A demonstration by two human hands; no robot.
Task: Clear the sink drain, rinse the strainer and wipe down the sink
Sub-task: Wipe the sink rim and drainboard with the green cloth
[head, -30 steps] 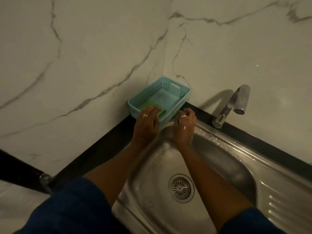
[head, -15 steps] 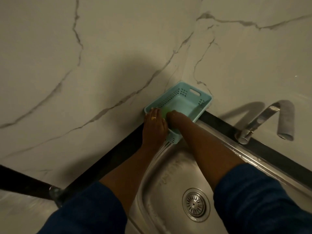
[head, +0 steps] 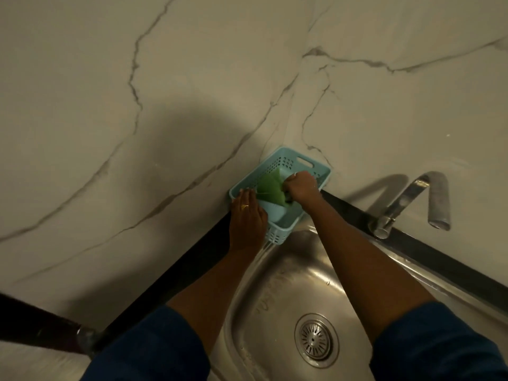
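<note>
The thin green scouring pad is lying inside the pale blue perforated plastic basket at the stainless steel sink's back corner. My right hand is gripping it, fingers curled round its edge. My left hand is pressing the basket's left wall, fingers straight and together.

We see the steel sink, its basin shiny and streaked. The round metal strainer sits flat in the drain at the bottom, its slots fanning out from a small centre knob. At the sink's far left corner, the green scouring pad tilts up out of a pale blue basket, creased into folds where our right hand pinches its edge.
</note>
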